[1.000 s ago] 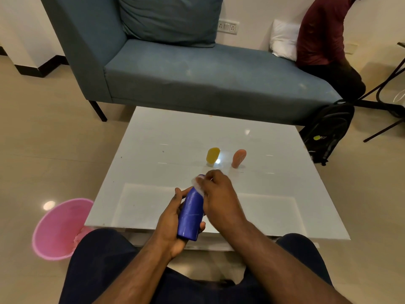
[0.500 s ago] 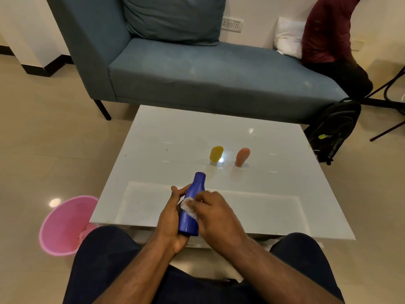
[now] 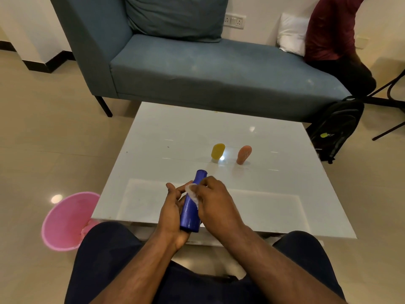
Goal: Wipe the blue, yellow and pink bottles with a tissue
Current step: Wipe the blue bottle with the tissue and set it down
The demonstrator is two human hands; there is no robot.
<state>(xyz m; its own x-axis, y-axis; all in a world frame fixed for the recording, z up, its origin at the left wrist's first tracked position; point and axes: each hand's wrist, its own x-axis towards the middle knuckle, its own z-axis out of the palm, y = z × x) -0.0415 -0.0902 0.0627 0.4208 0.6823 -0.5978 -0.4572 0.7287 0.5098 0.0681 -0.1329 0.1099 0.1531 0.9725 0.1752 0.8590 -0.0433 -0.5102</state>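
Hands meet over the near edge of the white glossy square table (image 3: 166,137). I see my left hand (image 3: 173,213) curled under the tall blue plastic bottle (image 3: 191,212), gripping it from below, tilted up and away from me. My right hand (image 3: 215,204) pinches a small crumpled white tissue (image 3: 192,194) and presses it on the bottle's upper side. The small yellow bottle (image 3: 217,151) and the small pink bottle (image 3: 243,154) stand side by side, apart, past the middle of the table. Lots of bare tabletop lies around them. A round pink plastic bin (image 3: 65,220) sits on the floor by the table's near left corner.
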